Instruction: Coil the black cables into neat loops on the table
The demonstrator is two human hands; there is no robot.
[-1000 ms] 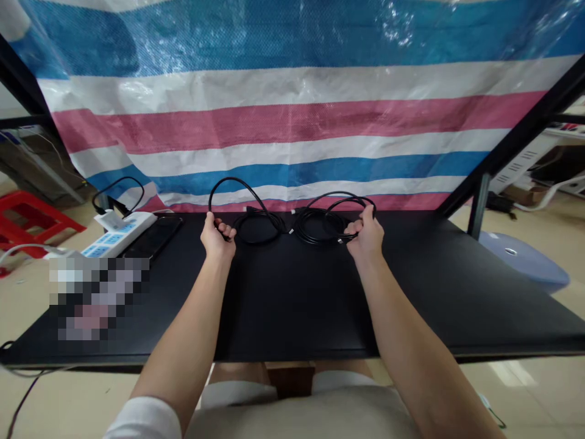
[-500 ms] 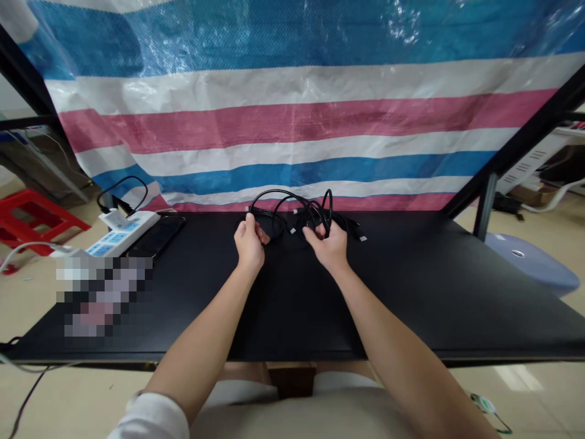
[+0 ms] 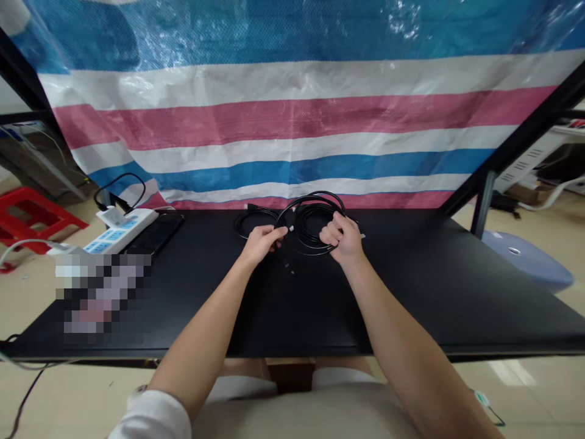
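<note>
A black cable (image 3: 315, 195) arcs in a loop between my two hands, just above the dark table. My left hand (image 3: 264, 242) pinches it between thumb and fingers on the left side. Fingers curled in, my right hand (image 3: 345, 236) grips the loop at its right side. Behind my left hand lies a coiled black cable (image 3: 238, 224) on the table. More black coils sit behind and under the held loop, where I cannot separate one cable from another. A small pale connector end (image 3: 291, 228) shows near my left fingertips.
On the left of the black table (image 3: 411, 274) are a white power strip (image 3: 132, 228) with plugs and a dark phone (image 3: 165, 230). A striped plastic sheet (image 3: 292, 122) hangs along the back edge. A red stool (image 3: 36, 213) stands beyond the left side.
My left hand has moved right, closer to the loop. My right hand has shifted slightly right and curled its fingers, and the cable between them now forms a rounder, wider loop.
</note>
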